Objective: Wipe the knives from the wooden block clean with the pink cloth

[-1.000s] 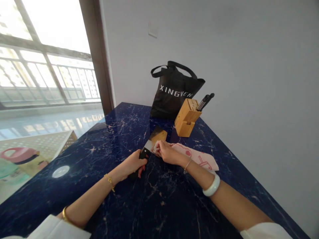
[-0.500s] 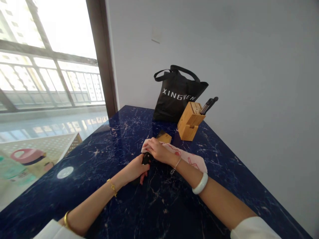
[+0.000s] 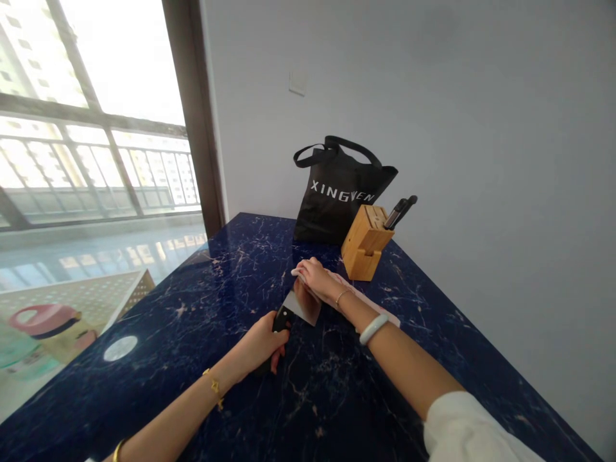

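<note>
A cleaver (image 3: 307,307) with a wide, shiny blade and black handle is in my left hand (image 3: 265,340), whose fingers are wrapped round the handle. My right hand (image 3: 316,280) grips one end of a pale pink patterned cloth (image 3: 373,303) at the blade's upper edge; the rest of the cloth trails to the right, partly under my forearm. Beyond the cloth stands a wooden knife block (image 3: 366,244), with black-handled tools (image 3: 400,212) in its right side.
A black tote bag (image 3: 333,199) stands against the wall behind the dark blue marbled table (image 3: 231,269). At left are a white round disc (image 3: 120,348) and a perforated basket (image 3: 120,292) holding a pink-lidded bottle (image 3: 45,321).
My right hand and the cloth have moved along the blade, away from the handle, so the blade now shows. The yellowish reflection on the blade is gone. The view has shifted slightly.
</note>
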`<state>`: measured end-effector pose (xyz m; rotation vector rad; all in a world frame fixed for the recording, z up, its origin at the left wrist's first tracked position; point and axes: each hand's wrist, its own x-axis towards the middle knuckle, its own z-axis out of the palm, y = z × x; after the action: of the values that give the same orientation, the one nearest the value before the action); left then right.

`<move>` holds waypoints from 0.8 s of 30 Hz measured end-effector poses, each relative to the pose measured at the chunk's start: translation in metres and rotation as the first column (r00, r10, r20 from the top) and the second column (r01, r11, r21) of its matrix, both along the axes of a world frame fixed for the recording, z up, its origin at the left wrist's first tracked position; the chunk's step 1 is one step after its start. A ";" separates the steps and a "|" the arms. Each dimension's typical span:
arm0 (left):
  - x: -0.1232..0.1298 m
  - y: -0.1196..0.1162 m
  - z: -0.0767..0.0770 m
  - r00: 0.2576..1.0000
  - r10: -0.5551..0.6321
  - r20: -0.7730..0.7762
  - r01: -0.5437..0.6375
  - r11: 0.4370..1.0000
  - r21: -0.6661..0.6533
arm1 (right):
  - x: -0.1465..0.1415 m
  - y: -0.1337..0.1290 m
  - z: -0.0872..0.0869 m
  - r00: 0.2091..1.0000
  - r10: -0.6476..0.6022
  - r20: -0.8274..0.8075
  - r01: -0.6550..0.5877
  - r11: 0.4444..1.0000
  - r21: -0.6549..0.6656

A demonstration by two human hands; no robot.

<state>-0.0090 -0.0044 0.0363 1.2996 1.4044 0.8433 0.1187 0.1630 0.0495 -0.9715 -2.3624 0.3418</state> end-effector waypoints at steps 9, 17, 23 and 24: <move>0.000 -0.003 0.007 1.000 0.000 0.024 0.000 1.000 -0.014 | 0.005 0.040 -0.008 0.966 -0.258 -0.016 0.256 0.964 -0.072; -0.001 -0.002 0.004 1.000 -0.001 0.014 0.001 1.000 0.003 | 0.025 -0.018 -0.018 1.000 -0.031 -0.004 0.031 0.999 -0.029; -0.002 0.000 0.001 1.000 0.005 -0.001 -0.005 1.000 0.014 | 0.015 -0.068 -0.010 0.978 0.207 -0.034 -0.208 0.978 -0.018; -0.002 0.000 0.002 1.000 0.002 -0.012 -0.002 1.000 0.021 | 0.012 -0.073 -0.007 0.973 0.228 -0.042 -0.229 0.973 -0.018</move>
<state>-0.0111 -0.0046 0.0379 1.3213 1.4103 0.8549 0.1307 0.0904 0.0421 -0.6953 -2.4430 0.4725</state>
